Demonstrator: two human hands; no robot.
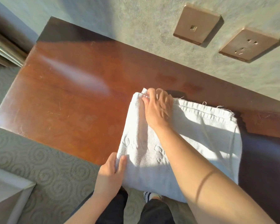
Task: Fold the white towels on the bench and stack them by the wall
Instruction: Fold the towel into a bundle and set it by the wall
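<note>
Between both hands' fingers (pixel 148 96), towel (pixel 192 135) edge pinched.

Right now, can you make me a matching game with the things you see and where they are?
Things:
1. left hand
2. right hand
3. socket plates
4. white towel

Places:
A. on the wall
B. lying on the wooden bench
C. gripping the towel's near left corner
D. pinching the towel's far left corner

Pairs: 1-C, 2-D, 3-A, 4-B

Right forearm (pixel 200 167) covers towel (pixel 192 135) middle; bench (pixel 71 94) cut off right (towel's near edge overhangs).
</note>
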